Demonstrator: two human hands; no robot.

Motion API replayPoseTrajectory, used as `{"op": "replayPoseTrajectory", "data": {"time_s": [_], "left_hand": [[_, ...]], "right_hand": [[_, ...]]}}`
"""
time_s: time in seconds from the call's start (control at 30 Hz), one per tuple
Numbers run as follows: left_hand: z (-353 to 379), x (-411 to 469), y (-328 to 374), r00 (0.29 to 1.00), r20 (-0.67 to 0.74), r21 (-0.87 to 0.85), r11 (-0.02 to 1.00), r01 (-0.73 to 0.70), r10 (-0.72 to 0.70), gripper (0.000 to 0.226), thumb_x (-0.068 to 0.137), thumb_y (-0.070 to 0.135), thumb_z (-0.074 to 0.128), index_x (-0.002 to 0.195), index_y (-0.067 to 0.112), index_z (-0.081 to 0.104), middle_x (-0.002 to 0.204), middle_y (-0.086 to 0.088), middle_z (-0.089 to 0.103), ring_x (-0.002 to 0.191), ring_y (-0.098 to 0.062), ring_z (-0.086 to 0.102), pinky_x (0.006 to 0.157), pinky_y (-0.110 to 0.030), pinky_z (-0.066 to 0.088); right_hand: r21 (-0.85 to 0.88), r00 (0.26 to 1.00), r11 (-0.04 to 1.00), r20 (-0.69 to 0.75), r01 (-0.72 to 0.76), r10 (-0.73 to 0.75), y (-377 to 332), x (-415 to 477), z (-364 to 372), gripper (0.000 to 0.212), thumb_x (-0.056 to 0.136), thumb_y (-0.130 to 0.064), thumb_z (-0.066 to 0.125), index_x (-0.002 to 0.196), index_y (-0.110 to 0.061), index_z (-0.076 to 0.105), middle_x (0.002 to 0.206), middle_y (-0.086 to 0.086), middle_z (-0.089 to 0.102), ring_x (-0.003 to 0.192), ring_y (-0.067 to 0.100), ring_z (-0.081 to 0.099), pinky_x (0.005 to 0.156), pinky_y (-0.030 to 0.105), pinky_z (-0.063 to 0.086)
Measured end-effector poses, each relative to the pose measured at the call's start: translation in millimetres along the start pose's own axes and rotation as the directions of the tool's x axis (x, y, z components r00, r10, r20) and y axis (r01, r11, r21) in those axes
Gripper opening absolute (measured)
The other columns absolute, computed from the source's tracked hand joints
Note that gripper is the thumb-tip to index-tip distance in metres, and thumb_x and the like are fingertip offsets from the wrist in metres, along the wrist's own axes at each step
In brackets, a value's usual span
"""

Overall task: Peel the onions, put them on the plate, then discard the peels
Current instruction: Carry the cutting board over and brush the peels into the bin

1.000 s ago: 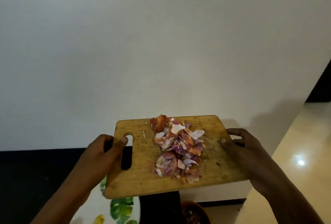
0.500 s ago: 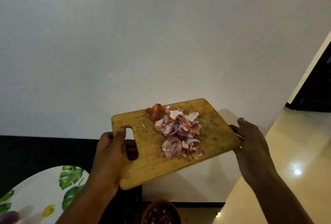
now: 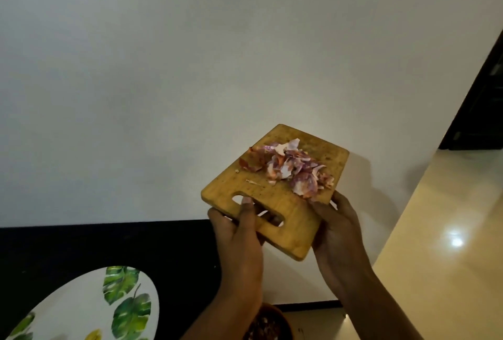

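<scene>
A wooden cutting board (image 3: 288, 217) is held in the air in front of a white wall, tilted and turned so one corner points down. A heap of purple and reddish onion peels (image 3: 291, 168) lies on its far half. My left hand (image 3: 239, 239) grips the board at its handle slot, thumb on top. My right hand (image 3: 337, 233) holds the board's right edge from below, close under the peels. A brown round bin (image 3: 275, 323) with peels inside sits on the floor below my left forearm.
A white plate with green leaf prints (image 3: 89, 309) rests on the black counter (image 3: 109, 247) at lower left. The white wall (image 3: 217, 81) fills the background. Glossy cream floor (image 3: 449, 230) spreads to the right, beside a dark doorway (image 3: 487, 100).
The board has swung clockwise and shifted right, its handle end now nearest me. My right hand slid along the edge toward me. The peels stayed on the board.
</scene>
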State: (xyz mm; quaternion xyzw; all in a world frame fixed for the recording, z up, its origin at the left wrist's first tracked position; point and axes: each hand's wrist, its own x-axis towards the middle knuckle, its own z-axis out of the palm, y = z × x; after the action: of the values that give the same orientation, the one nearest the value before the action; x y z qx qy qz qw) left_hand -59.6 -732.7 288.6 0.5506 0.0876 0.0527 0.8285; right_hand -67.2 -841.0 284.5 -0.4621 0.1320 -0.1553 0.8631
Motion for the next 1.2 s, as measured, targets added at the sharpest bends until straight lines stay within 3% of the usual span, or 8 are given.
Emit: {"op": "replayPoseTrajectory", "data": {"time_s": [0.2,0.33,0.47,0.6,0.77,0.93,1.07,1.2], "left_hand": [[-28.9,0.5,12.7,0.971,0.236,-0.099,0.994,0.045,-0.020,0.051,0.074,0.051,0.046,0.120,0.030,0.051,0.101,-0.001,0.071,0.087,-0.022,0.070,0.066,-0.038,0.059],[-70.8,47.6,29.8,0.936,0.271,0.002,0.973,0.232,-0.224,0.070,0.077,0.070,0.027,0.099,0.013,0.059,0.086,-0.016,0.072,0.072,-0.030,0.069,0.064,-0.038,0.055],[-81.3,99.9,46.4,0.841,0.399,0.096,0.929,0.358,-0.366,0.086,0.078,0.076,0.029,0.112,0.004,0.058,0.086,-0.019,0.069,0.070,-0.029,0.067,0.063,-0.036,0.056],[-67.8,113.4,54.8,0.748,0.534,0.109,0.910,0.399,-0.393,0.077,0.080,0.073,0.033,0.112,0.008,0.060,0.084,-0.015,0.069,0.063,-0.026,0.068,0.049,-0.029,0.055],[-67.7,110.4,37.6,0.804,0.468,0.090,0.925,0.370,-0.367,0.032,0.091,0.034,0.052,0.106,0.008,0.063,0.083,-0.011,0.068,0.060,-0.019,0.066,0.045,-0.026,0.055],[-70.8,108.8,9.9,0.823,0.440,-0.028,0.911,0.412,-0.359,0.029,0.089,0.023,0.056,0.111,0.006,0.062,0.093,-0.015,0.066,0.068,-0.023,0.065,0.055,-0.031,0.059],[-60.1,100.7,-11.2,0.855,0.431,-0.153,0.910,0.385,-0.289,0.022,0.091,0.022,0.053,0.109,0.014,0.062,0.091,-0.008,0.070,0.070,-0.021,0.069,0.050,-0.027,0.056],[-37.1,86.3,-28.3,0.877,0.421,-0.201,0.919,0.340,-0.233,0.027,0.094,0.022,0.052,0.121,0.022,0.057,0.096,-0.002,0.072,0.080,-0.023,0.070,0.057,-0.029,0.057]], "right_hand": [[-0.016,1.000,1.000,0.011,0.013,-0.013,-3.6,2.2,4.8,0.034,0.091,-0.004,0.051,0.124,-0.009,0.059,0.112,0.013,0.070,0.093,0.031,0.068,0.070,0.044,0.059],[-0.031,0.988,0.999,0.153,-0.024,0.028,-17.2,6.0,-0.1,0.046,0.075,-0.013,0.058,0.121,-0.010,0.062,0.112,0.015,0.070,0.095,0.036,0.068,0.067,0.043,0.060],[-0.039,0.944,0.990,0.299,-0.138,0.143,-28.8,11.5,-2.5,0.044,0.073,-0.017,0.062,0.115,-0.006,0.066,0.103,0.017,0.069,0.081,0.030,0.069,0.063,0.035,0.059],[-0.047,0.912,0.962,0.310,-0.267,0.269,-20.4,15.5,-4.8,0.080,0.043,-0.018,0.090,0.118,-0.002,0.065,0.112,0.022,0.065,0.090,0.033,0.066,0.070,0.037,0.059],[0.055,0.899,0.923,0.256,-0.381,0.356,-15.4,12.5,-11.5,0.028,0.080,-0.015,0.060,0.104,-0.001,0.060,0.084,0.016,0.066,0.061,0.023,0.066,0.047,0.029,0.054],[0.261,0.931,0.897,0.184,-0.356,0.316,-2.3,11.9,-30.3,0.042,0.087,-0.037,0.060,0.111,-0.003,0.061,0.084,0.014,0.066,0.067,0.023,0.066,0.070,0.034,0.056],[0.454,0.968,0.856,0.089,-0.248,0.233,6.4,11.5,-46.2,0.061,0.091,-0.052,0.050,0.130,-0.005,0.055,0.123,0.018,0.063,0.112,0.034,0.062,0.095,0.052,0.048],[0.435,0.983,0.882,0.085,-0.183,0.162,8.6,13.9,-58.2,0.064,0.090,-0.053,0.049,0.137,-0.009,0.050,0.134,0.017,0.058,0.123,0.034,0.055,0.098,0.056,0.043]]}}
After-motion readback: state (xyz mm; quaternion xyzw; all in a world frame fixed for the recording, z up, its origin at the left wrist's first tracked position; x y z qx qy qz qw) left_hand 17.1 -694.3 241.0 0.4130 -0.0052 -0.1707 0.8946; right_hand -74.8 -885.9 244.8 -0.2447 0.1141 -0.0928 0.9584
